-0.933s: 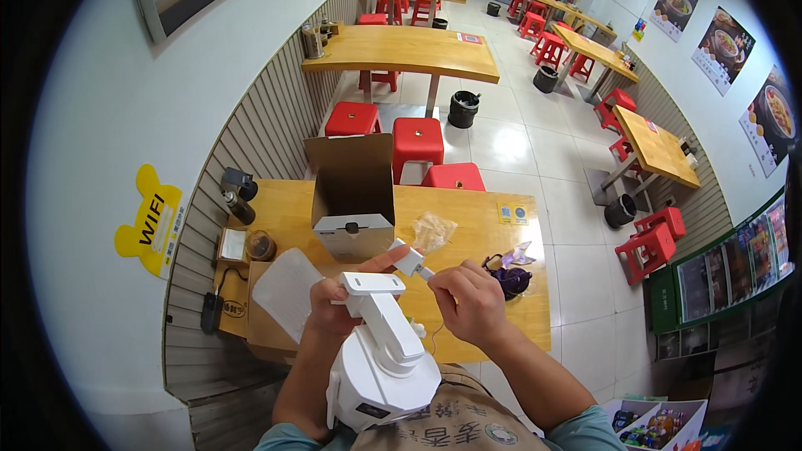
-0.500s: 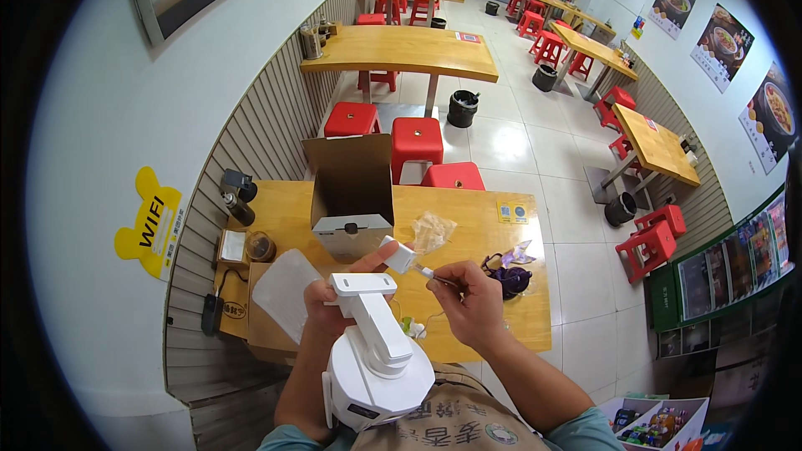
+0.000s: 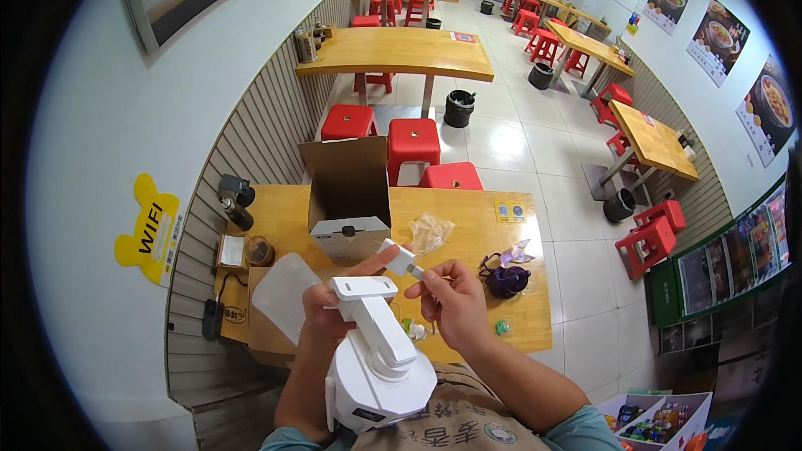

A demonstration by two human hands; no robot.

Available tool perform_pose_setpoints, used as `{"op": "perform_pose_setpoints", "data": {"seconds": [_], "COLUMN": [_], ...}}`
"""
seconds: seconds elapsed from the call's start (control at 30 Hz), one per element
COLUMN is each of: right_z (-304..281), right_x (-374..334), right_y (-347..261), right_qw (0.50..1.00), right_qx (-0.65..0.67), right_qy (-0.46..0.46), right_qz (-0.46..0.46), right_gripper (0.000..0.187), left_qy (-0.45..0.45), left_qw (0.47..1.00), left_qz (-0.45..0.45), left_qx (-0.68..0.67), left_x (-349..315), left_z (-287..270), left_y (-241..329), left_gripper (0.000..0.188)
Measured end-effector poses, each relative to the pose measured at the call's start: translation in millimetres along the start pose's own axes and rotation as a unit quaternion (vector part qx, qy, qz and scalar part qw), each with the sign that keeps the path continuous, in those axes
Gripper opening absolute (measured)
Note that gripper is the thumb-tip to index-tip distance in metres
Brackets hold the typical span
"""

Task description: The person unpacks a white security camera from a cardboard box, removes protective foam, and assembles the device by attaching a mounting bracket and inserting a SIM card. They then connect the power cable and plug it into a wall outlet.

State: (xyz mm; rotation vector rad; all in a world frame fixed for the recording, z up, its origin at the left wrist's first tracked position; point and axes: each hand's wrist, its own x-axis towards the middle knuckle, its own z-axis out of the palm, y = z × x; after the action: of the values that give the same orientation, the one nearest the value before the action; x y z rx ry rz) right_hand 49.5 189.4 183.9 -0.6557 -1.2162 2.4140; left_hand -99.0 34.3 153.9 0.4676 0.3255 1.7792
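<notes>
My left hand (image 3: 321,311) is closed around the bracket of a white security camera (image 3: 380,380), whose round body rests near my apron. Its outstretched finger also steadies a white power adapter (image 3: 396,256) above the bracket. In my right hand (image 3: 458,305), thumb and fingertips pinch a small USB plug (image 3: 415,271) at the adapter's end. Whether the plug is fully inside cannot be made out. Most of its cable is hidden by my hand.
An opened cardboard box (image 3: 349,234) stands on the wooden table (image 3: 535,317), beside a crumpled plastic bag (image 3: 431,232) and a dark purple pouch (image 3: 508,281). White padded packaging (image 3: 291,292) lies left. Red stools (image 3: 413,146) stand beyond.
My right hand has come in closer to the adapter, bringing the plug against its end. A small green item on the table now shows beside my right wrist.
</notes>
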Motion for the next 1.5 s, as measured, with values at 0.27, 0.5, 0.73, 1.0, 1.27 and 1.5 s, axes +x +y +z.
{"op": "perform_pose_setpoints", "data": {"seconds": [0.27, 0.5, 0.73, 1.0, 1.27, 1.5], "right_z": [-1, 1, 1, 5, -13, -31], "right_x": [6, 8, 11, 13, 15, 18], "right_y": [-3, -6, -4, -9, -20, -29], "right_qw": [1.0, 0.998, 0.997, 0.993, 0.974, 0.983], "right_qx": [-0.022, -0.057, -0.075, -0.114, -0.168, -0.117], "right_qy": [-0.01, 0.004, 0.001, -0.006, -0.151, -0.139], "right_qz": [0.0, -0.008, -0.028, -0.015, 0.009, 0.026], "right_gripper": [0.014, 0.015, 0.017, 0.014, 0.043, 0.041], "left_qy": [-0.018, -0.012, -0.016, -0.002, 0.029, 0.057], "left_qw": [1.0, 1.0, 1.0, 1.0, 0.995, 0.997], "left_qz": [0.002, -0.009, -0.011, -0.022, -0.081, -0.009], "left_qx": [-0.012, -0.006, -0.005, 0.006, 0.045, 0.058], "left_x": [5, 6, 8, 10, 15, 20], "left_z": [-4, -9, -5, -4, -4, 3], "left_y": [-2, -2, -1, -2, -4, -6], "left_gripper": [0.12, 0.12, 0.118, 0.115, 0.108, 0.113]}}
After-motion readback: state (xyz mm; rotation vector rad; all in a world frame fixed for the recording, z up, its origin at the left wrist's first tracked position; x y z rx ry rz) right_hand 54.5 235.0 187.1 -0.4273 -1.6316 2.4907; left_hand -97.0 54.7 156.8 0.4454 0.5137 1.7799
